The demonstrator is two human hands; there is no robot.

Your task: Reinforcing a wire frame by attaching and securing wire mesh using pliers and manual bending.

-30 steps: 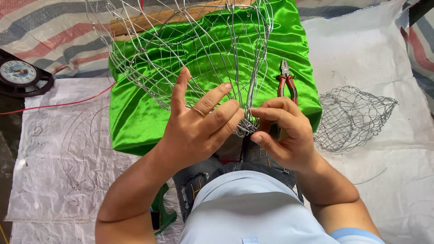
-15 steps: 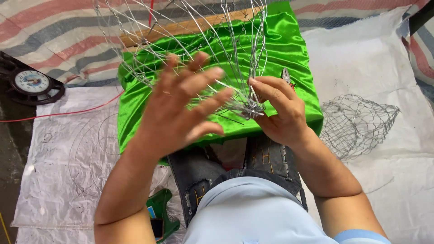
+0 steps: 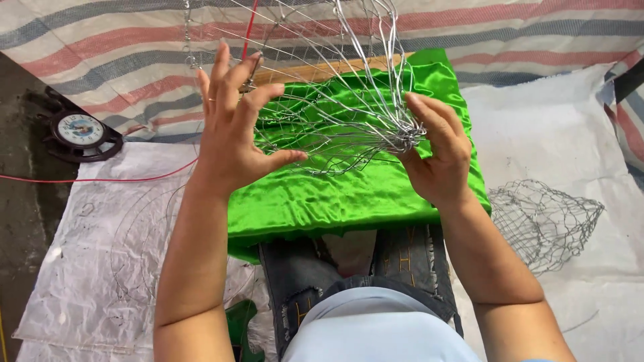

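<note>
Right hand (image 3: 436, 157) pinches the wire basket (image 3: 329, 100) at its twisted knot.
Left hand (image 3: 231, 131), fingers spread open, props the basket's side (steadying it) above the green cloth (image 3: 349, 194).

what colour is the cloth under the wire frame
Bright, shiny green cloth, seen in the head view.

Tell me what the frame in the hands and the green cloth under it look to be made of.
Frame: bare metal wire, seemingly steel; thin silvery strands that glint, twisted into a knot. Green cloth: satin-like fabric, probably synthetic; glossy sheen with soft folds.
</note>
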